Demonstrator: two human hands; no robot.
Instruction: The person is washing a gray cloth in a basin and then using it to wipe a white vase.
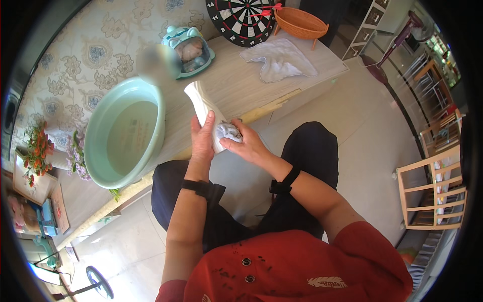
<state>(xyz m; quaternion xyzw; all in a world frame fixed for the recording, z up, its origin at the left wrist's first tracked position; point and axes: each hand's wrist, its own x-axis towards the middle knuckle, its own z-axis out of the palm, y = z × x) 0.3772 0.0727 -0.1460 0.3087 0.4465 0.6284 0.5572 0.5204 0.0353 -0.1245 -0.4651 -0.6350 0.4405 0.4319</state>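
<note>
My left hand (pixel 202 137) grips a white vase (pixel 202 100) with a swirled, ribbed surface, its thumb lying along the side. The vase is tilted, its narrow neck pointing away from me and its other end towards my lap. In my right hand (pixel 247 143) is a bunched grey cloth (pixel 228 131), pressed against the lower part of the vase. Just left of the vase, a light green plastic basin (pixel 161 124) holds water on the bench.
On the wood-grain bench (pixel 226 68) lie a spread white cloth (pixel 281 60), a teal toy case (pixel 209 56), a dartboard (pixel 241 22) and a wicker basket (pixel 302 24). Flowers (pixel 39 147) stand at the left. A wooden rack (pixel 432 188) is on the right.
</note>
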